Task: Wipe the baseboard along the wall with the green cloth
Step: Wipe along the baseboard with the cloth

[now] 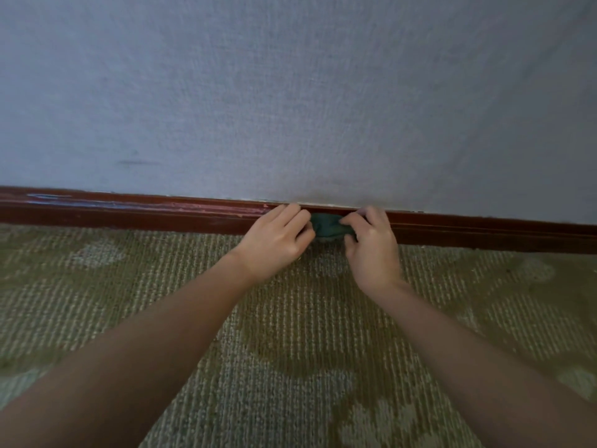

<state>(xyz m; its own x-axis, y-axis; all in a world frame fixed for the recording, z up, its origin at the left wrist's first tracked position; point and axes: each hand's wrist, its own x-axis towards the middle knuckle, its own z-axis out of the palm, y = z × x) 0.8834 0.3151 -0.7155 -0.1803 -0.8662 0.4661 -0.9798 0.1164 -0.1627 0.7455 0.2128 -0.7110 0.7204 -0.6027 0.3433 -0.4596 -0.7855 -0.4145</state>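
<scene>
A dark red-brown wooden baseboard [135, 211] runs across the foot of the wall, scuffed toward its left end. A small bunched green cloth [328, 225] sits against the baseboard near the middle. My left hand [277, 236] grips the cloth's left end with curled fingers. My right hand [371, 240] pinches its right end. Most of the cloth is hidden between the two hands.
A grey-blue textured wall [290, 92] rises above the baseboard, with a faint dark mark at the left. Green patterned carpet [290, 350] covers the floor below, and both my forearms stretch across it.
</scene>
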